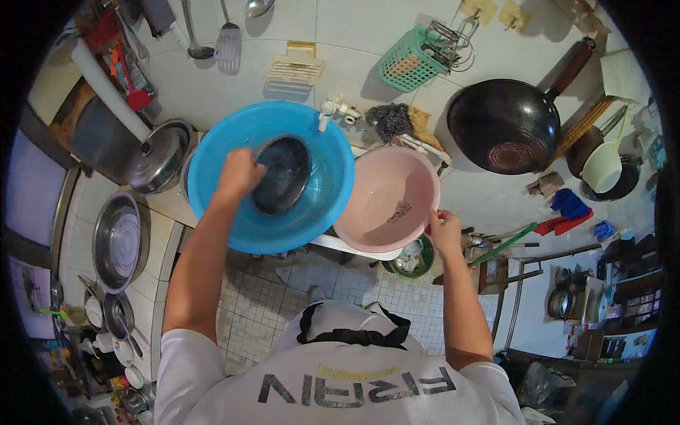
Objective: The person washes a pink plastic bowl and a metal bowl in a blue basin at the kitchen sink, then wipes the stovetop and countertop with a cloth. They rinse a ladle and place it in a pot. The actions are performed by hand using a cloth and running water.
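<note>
In the large blue plastic basin (329, 207) is a dark round pan or bowl (282, 178), tilted on its side. My left hand (240, 172) is closed at its left rim; the fingertips are partly hidden. To the right sits a pink plastic basin (372, 212) with a dark printed mark on its inside. My right hand (445, 229) pinches the pink basin's right rim. A white tap (327, 112) on the wall reaches over the blue basin's back edge.
A black wok (504, 127) hangs on the tiled wall at right, near a green plastic basket (411, 61). A metal basin (117, 241) and a lidded pot (162, 159) stand on the left counter. Below the pink basin is a green bin (419, 260).
</note>
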Demonstrator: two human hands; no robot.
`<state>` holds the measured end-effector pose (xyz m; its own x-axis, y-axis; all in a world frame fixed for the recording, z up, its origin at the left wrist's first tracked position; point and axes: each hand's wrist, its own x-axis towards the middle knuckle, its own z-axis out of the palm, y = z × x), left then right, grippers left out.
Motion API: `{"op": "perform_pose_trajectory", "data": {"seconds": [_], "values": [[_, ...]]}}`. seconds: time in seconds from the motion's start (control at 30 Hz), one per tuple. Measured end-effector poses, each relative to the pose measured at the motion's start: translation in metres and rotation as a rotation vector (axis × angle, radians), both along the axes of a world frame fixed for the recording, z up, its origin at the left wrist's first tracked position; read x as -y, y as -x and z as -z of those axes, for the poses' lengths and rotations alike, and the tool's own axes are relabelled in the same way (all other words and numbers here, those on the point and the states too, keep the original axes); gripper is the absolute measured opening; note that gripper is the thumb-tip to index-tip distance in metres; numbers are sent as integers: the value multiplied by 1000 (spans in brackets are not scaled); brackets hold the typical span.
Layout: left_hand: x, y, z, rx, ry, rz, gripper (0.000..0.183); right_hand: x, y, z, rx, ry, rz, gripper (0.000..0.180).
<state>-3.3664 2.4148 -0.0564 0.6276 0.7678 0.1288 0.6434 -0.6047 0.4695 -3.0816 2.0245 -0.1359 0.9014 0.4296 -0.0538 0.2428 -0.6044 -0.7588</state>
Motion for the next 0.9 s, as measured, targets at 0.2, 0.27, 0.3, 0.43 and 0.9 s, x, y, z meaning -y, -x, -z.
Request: {"op": "perform_pose_trajectory", "data": {"seconds": [0.2,0.27,0.3,0.43,0.9], "values": [[-20,22,3,84,238,-115,22,8,7,29,-297,-320,61,31],[-16,26,-12,127,370,-151,23,9,11,25,-389,-452,57,30],[-15,27,-18,142,404,-148,23,7,14,16,-452,-441,77,28],[-10,22,-31,293,553,-162,24,12,0,26,-485,-462,91,28],[72,-30,-73,248,450,-171,24,24,-11,11,-518,-454,36,29]]}}
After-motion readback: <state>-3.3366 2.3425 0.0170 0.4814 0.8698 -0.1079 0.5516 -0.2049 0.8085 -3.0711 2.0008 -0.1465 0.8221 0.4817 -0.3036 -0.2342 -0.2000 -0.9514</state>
